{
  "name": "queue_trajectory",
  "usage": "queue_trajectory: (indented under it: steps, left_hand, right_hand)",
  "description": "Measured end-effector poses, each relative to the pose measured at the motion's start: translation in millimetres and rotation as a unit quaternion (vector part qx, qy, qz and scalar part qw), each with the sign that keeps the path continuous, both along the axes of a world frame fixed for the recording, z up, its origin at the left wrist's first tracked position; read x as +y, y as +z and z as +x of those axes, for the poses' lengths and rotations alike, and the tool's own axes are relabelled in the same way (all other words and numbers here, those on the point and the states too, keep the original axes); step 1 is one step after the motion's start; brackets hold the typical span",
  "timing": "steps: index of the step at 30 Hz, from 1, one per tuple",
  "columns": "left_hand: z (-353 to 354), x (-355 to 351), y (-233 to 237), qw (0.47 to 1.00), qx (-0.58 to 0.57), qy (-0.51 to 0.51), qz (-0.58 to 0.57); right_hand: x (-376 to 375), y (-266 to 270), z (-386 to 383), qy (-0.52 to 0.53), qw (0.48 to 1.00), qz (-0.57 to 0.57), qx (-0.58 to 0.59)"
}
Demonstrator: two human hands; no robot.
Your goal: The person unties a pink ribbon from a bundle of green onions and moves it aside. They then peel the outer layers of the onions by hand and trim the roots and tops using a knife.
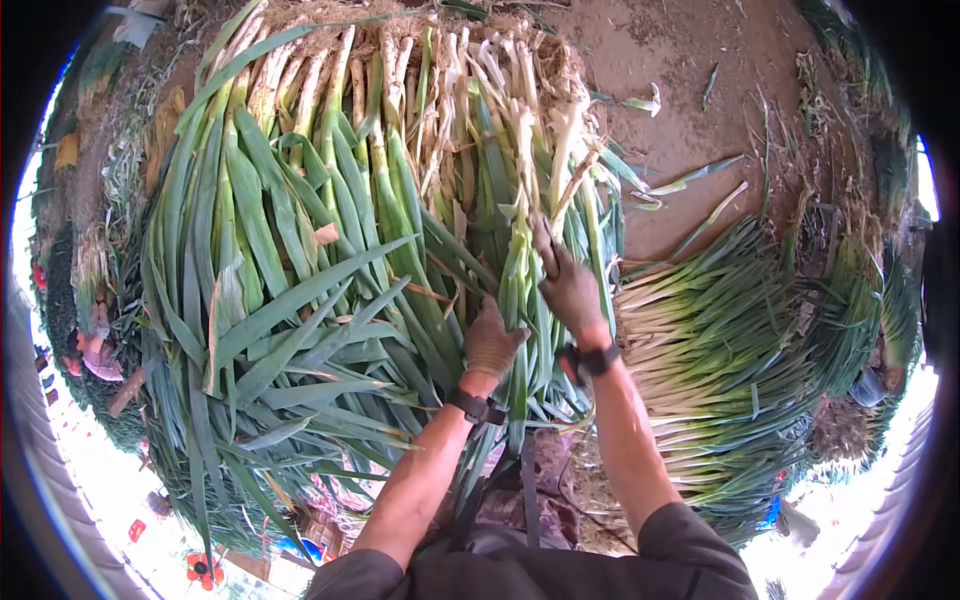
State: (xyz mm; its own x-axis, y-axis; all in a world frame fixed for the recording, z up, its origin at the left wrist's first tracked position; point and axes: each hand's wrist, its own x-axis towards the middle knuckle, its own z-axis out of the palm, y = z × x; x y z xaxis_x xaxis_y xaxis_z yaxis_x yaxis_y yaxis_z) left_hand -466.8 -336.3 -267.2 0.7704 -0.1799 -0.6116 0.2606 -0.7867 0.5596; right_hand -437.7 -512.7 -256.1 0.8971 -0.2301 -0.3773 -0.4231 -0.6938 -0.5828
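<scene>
Large green onions (380, 200) lie in a thick pile, roots at the top and long leaves toward me. My left hand (490, 340), in a brownish glove, is closed on the leaves of a paler onion bunch (520, 270), its thumb across them; its other fingers are partly hidden. Higher and to the right, my gloved right hand (575, 292) is closed beside the same bunch. A narrow dark shape projects up from its fingers against the stalks, too unclear to name.
Thin onions (700, 370) with pale stems are stacked at the right. Loose leaf scraps (695, 178) lie on the brown ground (655, 125) at the upper right. More onion bundles (855, 290) stand at the far right, and more greenery lines the left edge.
</scene>
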Motion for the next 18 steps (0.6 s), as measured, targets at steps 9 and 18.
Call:
queue_trajectory:
  steps: [9, 18]
  left_hand:
    - [6.2, -3.5, 7.9, 1.0, 0.024, 0.002, 0.004]
    - [0.1, 5.8, -13.8, 1.0, 0.0, -0.014, 0.017]
  right_hand:
    - [17.2, -7.2, -11.2, -0.095, 0.993, 0.012, 0.064]
    - [-24.1, -29.3, 27.8, -0.079, 0.997, -0.012, -0.008]
